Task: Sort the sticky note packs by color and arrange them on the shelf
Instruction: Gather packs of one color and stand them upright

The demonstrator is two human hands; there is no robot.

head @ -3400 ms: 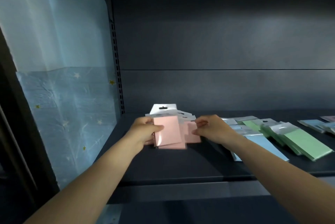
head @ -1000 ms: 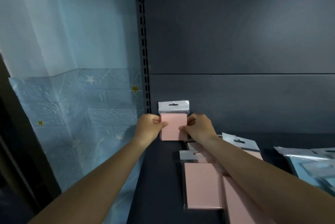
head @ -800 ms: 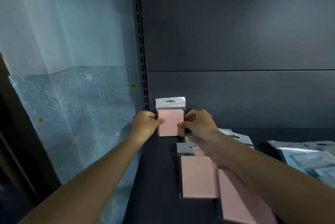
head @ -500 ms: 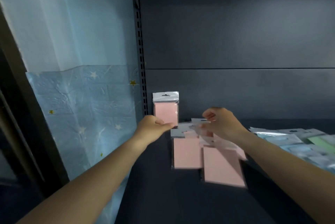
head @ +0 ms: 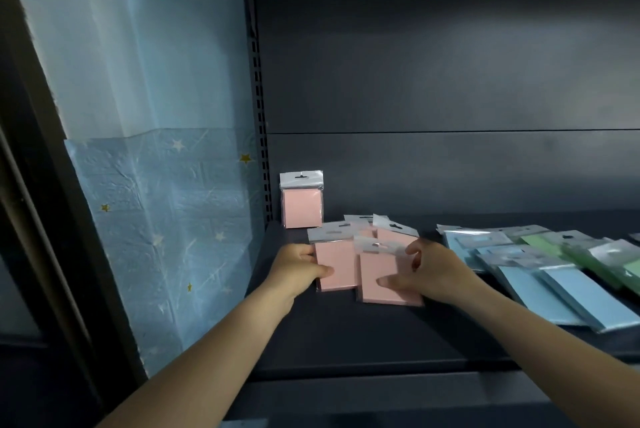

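My left hand (head: 298, 268) and right hand (head: 427, 271) each pinch a pink pack (head: 334, 266), and the slippery wrap could slide out.

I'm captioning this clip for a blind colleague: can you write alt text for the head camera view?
Two bare hands reach onto a dark metal shelf: the left hand grips a flat pink sticky note pack, and the right hand holds a second flat pink pack. One pink pack stands upright at the back left corner; light blue packs and green packs lie to the right.

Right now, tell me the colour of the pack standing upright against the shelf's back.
Pink, with a clear hang tab; head view.
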